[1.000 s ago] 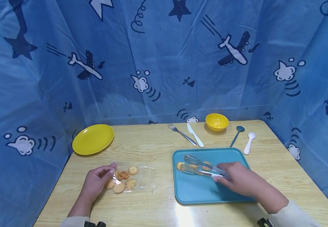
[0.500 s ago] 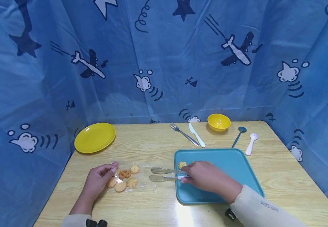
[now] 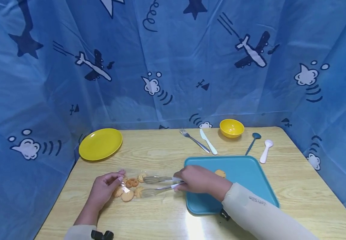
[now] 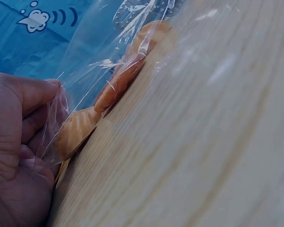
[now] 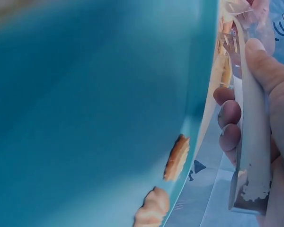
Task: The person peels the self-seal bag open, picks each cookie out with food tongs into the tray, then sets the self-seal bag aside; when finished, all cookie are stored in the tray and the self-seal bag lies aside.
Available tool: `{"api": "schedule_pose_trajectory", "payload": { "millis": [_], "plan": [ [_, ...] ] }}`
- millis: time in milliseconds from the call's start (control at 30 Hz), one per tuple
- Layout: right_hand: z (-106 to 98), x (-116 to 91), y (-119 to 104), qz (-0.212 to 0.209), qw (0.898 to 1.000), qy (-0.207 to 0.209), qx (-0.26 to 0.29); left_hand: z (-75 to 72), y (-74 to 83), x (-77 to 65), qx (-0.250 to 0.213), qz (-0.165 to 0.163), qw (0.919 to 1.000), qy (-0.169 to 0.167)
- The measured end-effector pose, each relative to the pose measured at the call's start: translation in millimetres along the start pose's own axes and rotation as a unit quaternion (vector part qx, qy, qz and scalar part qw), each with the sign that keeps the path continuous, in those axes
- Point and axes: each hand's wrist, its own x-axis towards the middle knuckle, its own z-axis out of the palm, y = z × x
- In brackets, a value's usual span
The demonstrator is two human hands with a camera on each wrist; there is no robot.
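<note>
On the left of the table lies a clear plastic bag (image 3: 149, 192) with several cookies (image 3: 127, 196) and a pretzel-shaped piece (image 3: 132, 182) inside. My left hand (image 3: 105, 189) pinches its left edge; the left wrist view shows the crumpled plastic (image 4: 57, 111) between thumb and fingers. My right hand (image 3: 197, 180) grips metal tongs (image 3: 158, 179) with pale handles (image 5: 254, 127). Their two spread ends reach left to the bag's cookies; whether both are inside the plastic I cannot tell. Below the right forearm is a teal tray (image 3: 238, 163) with a cookie (image 3: 220, 173) showing.
A yellow plate (image 3: 101, 144) stands back left, a yellow bowl (image 3: 231, 128) back right. Between them lie a fork (image 3: 194, 140) and a pale knife (image 3: 208, 141). A dark spoon (image 3: 252, 143) and a white spoon (image 3: 266, 151) lie behind the tray. Blue curtain (image 3: 173, 60) encloses the table.
My right hand has carried the tongs left, from above the tray's cookies to the bag, and their ends have spread. The left hand has kept its hold on the bag.
</note>
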Motion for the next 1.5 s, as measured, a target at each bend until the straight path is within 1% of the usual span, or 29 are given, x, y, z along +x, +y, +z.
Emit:
{"api": "schedule_pose_trajectory", "payload": {
  "millis": [200, 333, 500, 633, 867, 1000, 1233, 1367, 1500],
  "plan": [
    [-5, 11, -4, -0.008, 1.000, -0.016, -0.010, 0.6, 3.8, -0.1, 0.017, 0.007, 0.9998, 0.002],
    [-5, 15, -6, -0.002, 1.000, -0.021, -0.016, 0.7, 5.8, -0.1, 0.014, 0.007, 0.9999, -0.001],
    [-2, 17, -9, -0.003, 0.999, -0.021, -0.025, 1.4, 4.2, 0.2, 0.006, 0.012, 0.9999, -0.005],
    [0, 14, -9, -0.003, 0.999, -0.018, -0.026, 2.4, 2.3, 0.1, 0.004, 0.010, 0.9999, -0.006],
    [1, 6, -3, 0.013, 1.000, -0.009, -0.014, 0.2, 1.8, -1.3, -0.009, 0.024, 0.9997, -0.004],
    [1, 8, -4, 0.012, 1.000, -0.010, -0.013, -1.5, 1.8, -1.9, -0.017, 0.028, 0.9994, -0.002],
    [1, 9, -7, 0.020, 1.000, -0.018, -0.008, 1.1, -0.6, -2.0, -0.023, 0.026, 0.9994, 0.005],
    [0, 6, -6, 0.019, 1.000, -0.011, -0.001, 0.1, 0.5, -3.5, -0.021, 0.027, 0.9994, 0.011],
    [-3, -1, -2, 0.024, 1.000, 0.004, 0.006, -1.6, 2.1, -4.4, -0.027, 0.026, 0.9992, 0.015]
  ]
}}
